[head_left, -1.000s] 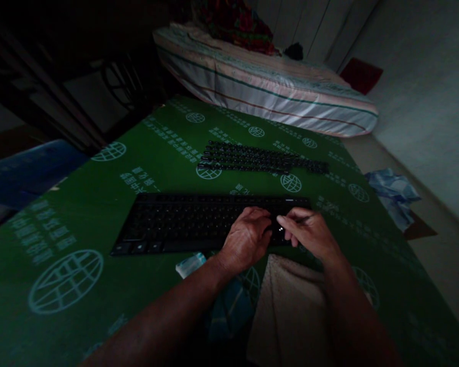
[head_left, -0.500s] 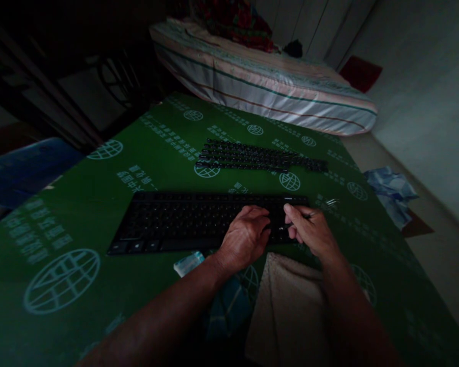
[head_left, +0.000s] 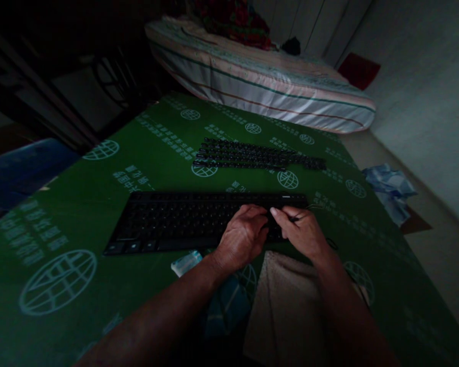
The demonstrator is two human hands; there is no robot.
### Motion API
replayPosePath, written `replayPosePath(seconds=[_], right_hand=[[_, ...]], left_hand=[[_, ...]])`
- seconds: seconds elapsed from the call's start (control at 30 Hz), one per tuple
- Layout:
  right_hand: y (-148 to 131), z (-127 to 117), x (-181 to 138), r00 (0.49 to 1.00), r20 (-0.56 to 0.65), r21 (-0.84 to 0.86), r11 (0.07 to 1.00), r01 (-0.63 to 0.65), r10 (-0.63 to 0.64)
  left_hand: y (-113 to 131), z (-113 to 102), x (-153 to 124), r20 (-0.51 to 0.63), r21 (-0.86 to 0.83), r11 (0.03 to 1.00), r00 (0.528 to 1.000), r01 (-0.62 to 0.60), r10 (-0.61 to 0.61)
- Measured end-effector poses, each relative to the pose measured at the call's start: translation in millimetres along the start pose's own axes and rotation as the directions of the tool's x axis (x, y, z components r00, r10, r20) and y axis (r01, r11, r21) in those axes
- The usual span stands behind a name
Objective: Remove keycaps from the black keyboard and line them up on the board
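A black keyboard (head_left: 176, 219) lies on the green table; over most of it the keycaps are off, while a few remain in its front left corner. My left hand (head_left: 245, 229) rests over its right part, fingers curled downward and close together, the fingertips hidden. Close to it on the right, my right hand (head_left: 300, 227) is closed in a pinch, thumb pointing left. Something thin and dark shows in that grip, too dim to name. Behind the keyboard, loose black keycaps (head_left: 237, 153) are laid out in slanting rows.
A beige cloth (head_left: 283, 306) and a small blue-white packet (head_left: 186, 262) lie in front of the keyboard. A dark loop (head_left: 331, 243) shows beside my right wrist. Beyond the green table (head_left: 137, 275) stands a mattress (head_left: 268, 92). Something blue (head_left: 26, 171) is at the left.
My right hand has moved left, closer to my left hand, and its thumb now lies nearer the left fingers. My left hand keeps its place over the keyboard. The view has shifted slightly.
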State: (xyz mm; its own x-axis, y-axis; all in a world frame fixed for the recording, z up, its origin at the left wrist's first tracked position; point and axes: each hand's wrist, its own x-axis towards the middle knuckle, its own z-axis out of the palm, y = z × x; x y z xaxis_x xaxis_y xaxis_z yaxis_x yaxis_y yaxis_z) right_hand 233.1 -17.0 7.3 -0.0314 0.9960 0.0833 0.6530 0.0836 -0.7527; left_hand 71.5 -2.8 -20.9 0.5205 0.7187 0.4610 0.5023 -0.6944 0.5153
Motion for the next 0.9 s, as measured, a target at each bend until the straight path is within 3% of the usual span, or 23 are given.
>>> replayPosePath(seconds=[0.3,0.67,0.9], right_hand=[[-4,6,3,0.989,-0.002,-0.2,0.969,0.145,-0.148],[-16,7,12,0.992,0.088,-0.47,0.875,0.117,-0.085],[-28,11,8,0.993,0.108,-0.614,0.783,0.101,-0.043]], left_hand=[[0,1,0,0.001,-0.019,1.0,1.0,0.008,-0.008],[-1,3,2,0.029,-0.003,1.0,0.999,0.023,-0.023],[0,1,2,-0.037,-0.081,0.996,0.998,0.043,-0.046]])
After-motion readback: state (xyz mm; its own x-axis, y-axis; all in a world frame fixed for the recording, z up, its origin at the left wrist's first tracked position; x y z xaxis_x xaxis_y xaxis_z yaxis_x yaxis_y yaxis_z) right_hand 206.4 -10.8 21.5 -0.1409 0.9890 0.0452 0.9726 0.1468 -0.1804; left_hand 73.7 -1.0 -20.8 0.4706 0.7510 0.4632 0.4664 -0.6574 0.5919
